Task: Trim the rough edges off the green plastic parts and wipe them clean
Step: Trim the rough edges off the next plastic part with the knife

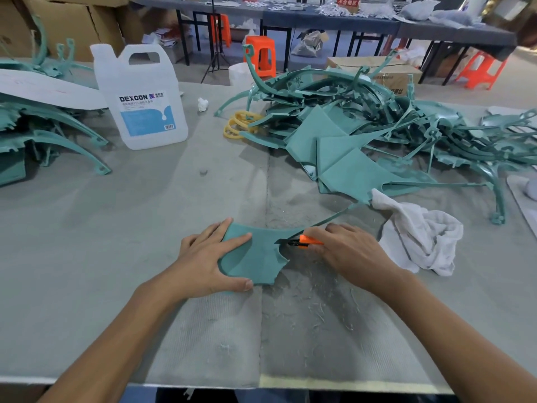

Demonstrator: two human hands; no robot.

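Head view: left hand (pixel 203 257) presses green part (pixel 257 258) with flat fingers; right hand (pixel 348 254) clenches orange knife (pixel 308 242).

"DEXCON" on white jug (pixel 139 94) label; "不合格区" on red sign (pixel 347 2) at back; smaller print unreadable.

even, soft daylight, faint shadows under the hands; wide-angle bending at the edges, background slightly soft.

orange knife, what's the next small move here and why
Probably draw the orange knife along the jagged right edge of the green part: the blade tip rests there, the left hand presses the part flat, the right hand grips the knife.
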